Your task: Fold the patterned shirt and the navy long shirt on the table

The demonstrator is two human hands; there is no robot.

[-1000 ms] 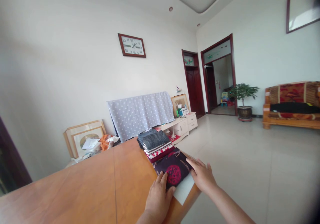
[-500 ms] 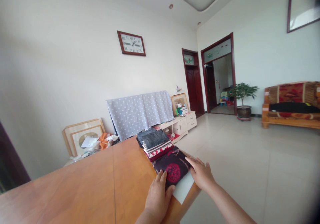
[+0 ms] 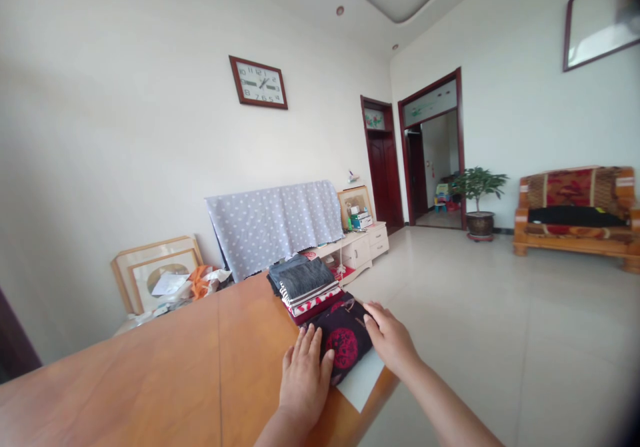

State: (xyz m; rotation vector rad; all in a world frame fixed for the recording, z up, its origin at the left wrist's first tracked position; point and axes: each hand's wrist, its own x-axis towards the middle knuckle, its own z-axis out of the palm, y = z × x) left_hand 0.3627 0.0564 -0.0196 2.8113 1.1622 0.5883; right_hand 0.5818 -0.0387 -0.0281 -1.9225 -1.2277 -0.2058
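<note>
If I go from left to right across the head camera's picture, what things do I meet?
Framed pictures, wall clock, left fingers, dark folded cloth, right fingers, potted plant, wooden sofa.

Home, living room by the look of it. Wooden table below the left fingers, with folded clothes stacked just past them. Far right of the right fingers: wooden sofa with patterned cushions. Left of that, well beyond the same fingers: leafy houseplant in a pot on glossy floor. Straight ahead of the fingertips: low white cabinet with drawers, spotted cloth draped beside them. High beyond the left fingers: wall clock. Past the right fingers: dark red door, open doorway into another room. Framed pictures lean far left of the left fingers.
</note>
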